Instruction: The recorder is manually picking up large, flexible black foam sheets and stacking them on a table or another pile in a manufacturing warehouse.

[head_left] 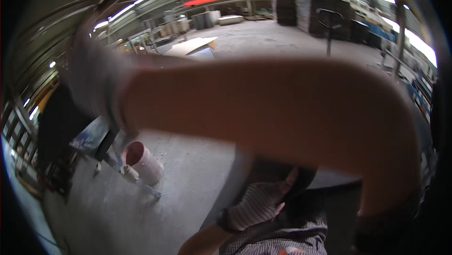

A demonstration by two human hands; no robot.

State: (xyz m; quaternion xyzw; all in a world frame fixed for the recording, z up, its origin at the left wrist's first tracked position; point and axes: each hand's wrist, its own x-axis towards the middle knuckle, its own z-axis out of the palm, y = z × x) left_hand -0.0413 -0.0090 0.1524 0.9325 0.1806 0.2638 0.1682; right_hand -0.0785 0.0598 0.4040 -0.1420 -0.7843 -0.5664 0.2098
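My right forearm stretches across the middle of the view from the right side. At its end, at upper left, my right hand [96, 78] in a pale glove is smeared by motion, so its fingers cannot be made out. A dark panel-like shape [59, 123] lies just below and beside it. Low in the centre, close to my striped clothing [282, 238], my left hand [256, 204] wears a striped glove with bare fingertips. Its fingers curl against a dark object [302, 182], whose kind is hidden by the shadow and my right arm.
A pinkish bucket [147, 164] stands on the grey floor at left, beside a metal stand leg [153, 191]. Farther off are pale sheets [190, 46], tall dark stacks [322, 15] and an upright post with a handle [329, 26]. Blue equipment [419, 90] lines the right.
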